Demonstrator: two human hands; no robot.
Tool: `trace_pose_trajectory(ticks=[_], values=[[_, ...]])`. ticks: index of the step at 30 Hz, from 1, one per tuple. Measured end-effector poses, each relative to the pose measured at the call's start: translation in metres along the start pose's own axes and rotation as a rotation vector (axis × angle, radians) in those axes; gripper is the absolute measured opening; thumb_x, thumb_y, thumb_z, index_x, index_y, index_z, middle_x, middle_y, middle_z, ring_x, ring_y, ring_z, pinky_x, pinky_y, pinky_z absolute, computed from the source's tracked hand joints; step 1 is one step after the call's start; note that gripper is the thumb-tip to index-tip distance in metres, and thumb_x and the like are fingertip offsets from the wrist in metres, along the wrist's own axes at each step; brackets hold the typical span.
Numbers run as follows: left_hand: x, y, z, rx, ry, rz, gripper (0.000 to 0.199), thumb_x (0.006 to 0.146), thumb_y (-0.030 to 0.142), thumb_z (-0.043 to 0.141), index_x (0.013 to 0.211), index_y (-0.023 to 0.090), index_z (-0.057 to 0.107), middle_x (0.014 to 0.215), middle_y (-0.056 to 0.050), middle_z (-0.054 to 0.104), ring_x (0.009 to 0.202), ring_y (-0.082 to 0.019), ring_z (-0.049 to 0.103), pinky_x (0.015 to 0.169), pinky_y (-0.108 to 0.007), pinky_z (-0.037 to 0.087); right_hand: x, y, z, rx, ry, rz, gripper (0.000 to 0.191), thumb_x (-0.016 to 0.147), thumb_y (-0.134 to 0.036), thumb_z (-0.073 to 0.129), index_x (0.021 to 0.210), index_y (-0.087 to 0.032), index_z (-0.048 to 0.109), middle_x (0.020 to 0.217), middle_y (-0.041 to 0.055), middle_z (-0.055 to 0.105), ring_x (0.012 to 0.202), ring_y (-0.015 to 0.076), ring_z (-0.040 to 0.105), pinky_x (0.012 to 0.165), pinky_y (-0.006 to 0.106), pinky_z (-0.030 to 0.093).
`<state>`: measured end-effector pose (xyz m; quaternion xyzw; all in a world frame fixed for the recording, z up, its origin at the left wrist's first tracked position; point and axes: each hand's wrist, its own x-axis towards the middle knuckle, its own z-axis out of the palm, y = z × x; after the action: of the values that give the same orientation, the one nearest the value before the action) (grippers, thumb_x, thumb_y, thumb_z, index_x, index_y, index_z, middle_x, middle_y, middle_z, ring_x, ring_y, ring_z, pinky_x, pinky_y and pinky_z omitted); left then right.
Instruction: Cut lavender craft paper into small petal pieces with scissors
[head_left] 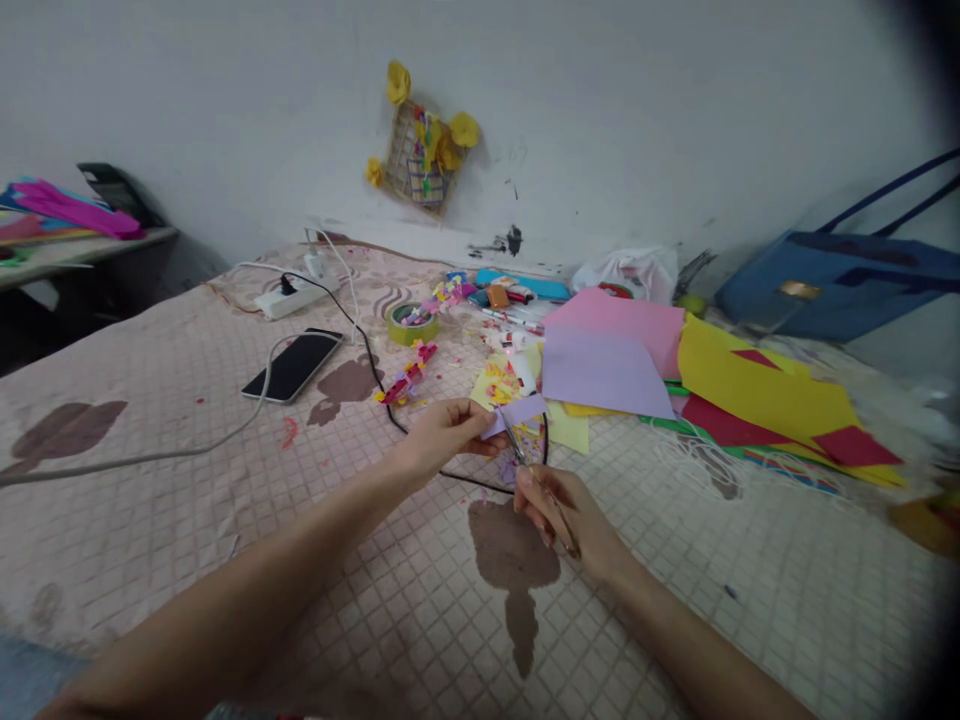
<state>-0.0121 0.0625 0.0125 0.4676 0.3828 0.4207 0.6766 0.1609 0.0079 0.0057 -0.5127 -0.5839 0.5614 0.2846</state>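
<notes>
My left hand [452, 430] pinches a small strip of lavender paper [523, 410] near the middle of the view. In my right hand [574, 508] is a pair of scissors [516, 444], its blades pointing up and left against the paper's lower edge. Whether the blades are parted cannot be made out. Just behind and below the strip lie tiny yellow and purple paper bits, some on a pale yellow sheet [571, 428]. A white glue gun [521, 368] rests beyond my hands. To the left of it is a pink stick [409, 374] dotted with small paper pieces.
A lavender sheet [604, 375], a pink sheet [637, 325] and a yellow sheet [765, 385] lie to the right. Green tape [412, 325] stands behind. A black cable [370, 350] loops around my working spot. A phone [294, 366] and power strip [296, 293] are left; a blue bag [847, 285] is right.
</notes>
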Motion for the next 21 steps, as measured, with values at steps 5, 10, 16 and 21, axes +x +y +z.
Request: trace_pose_trajectory(ticks=[5, 10, 16, 21], values=[[-0.0001, -0.0007, 0.0007, 0.008, -0.005, 0.007, 0.027, 0.072, 0.035, 0.065, 0.072, 0.01, 0.055, 0.071, -0.005, 0.065, 0.064, -0.012, 0.064, 0.067, -0.025, 0.053, 0.001, 0.0015, 0.0011, -0.008, 0.015, -0.018, 0.048, 0.077, -0.062, 0.041, 0.061, -0.017, 0.047, 0.045, -0.0073, 0.031, 0.038, 0.0067, 0.031, 0.038, 0.021, 0.023], [0.0006, -0.0011, -0.001, 0.007, -0.004, 0.002, 0.026, 0.072, 0.034, 0.065, 0.072, 0.01, 0.054, 0.071, -0.005, 0.066, 0.064, -0.012, 0.065, 0.068, -0.027, 0.053, 0.0018, 0.0007, 0.0026, 0.015, 0.031, 0.016, 0.05, 0.072, -0.067, 0.043, 0.059, -0.018, 0.045, 0.043, -0.0074, 0.031, 0.037, 0.0066, 0.031, 0.037, 0.021, 0.022], [0.0013, -0.0009, -0.0031, 0.02, -0.02, 0.014, 0.025, 0.074, 0.033, 0.063, 0.073, 0.009, 0.055, 0.072, -0.006, 0.066, 0.066, -0.012, 0.065, 0.068, -0.027, 0.054, 0.0011, -0.0023, 0.0034, 0.013, 0.051, 0.019, 0.049, 0.07, -0.066, 0.044, 0.057, -0.019, 0.045, 0.042, -0.0071, 0.033, 0.035, 0.0064, 0.031, 0.035, 0.021, 0.023], [0.0012, 0.0007, -0.0016, 0.009, -0.012, 0.007, 0.024, 0.073, 0.031, 0.064, 0.071, 0.009, 0.055, 0.07, -0.005, 0.066, 0.065, -0.012, 0.065, 0.067, -0.026, 0.053, 0.0004, -0.0007, 0.0043, -0.051, 0.067, 0.005, 0.047, 0.074, -0.062, 0.042, 0.056, -0.019, 0.044, 0.043, -0.0067, 0.035, 0.035, 0.006, 0.033, 0.034, 0.019, 0.026]])
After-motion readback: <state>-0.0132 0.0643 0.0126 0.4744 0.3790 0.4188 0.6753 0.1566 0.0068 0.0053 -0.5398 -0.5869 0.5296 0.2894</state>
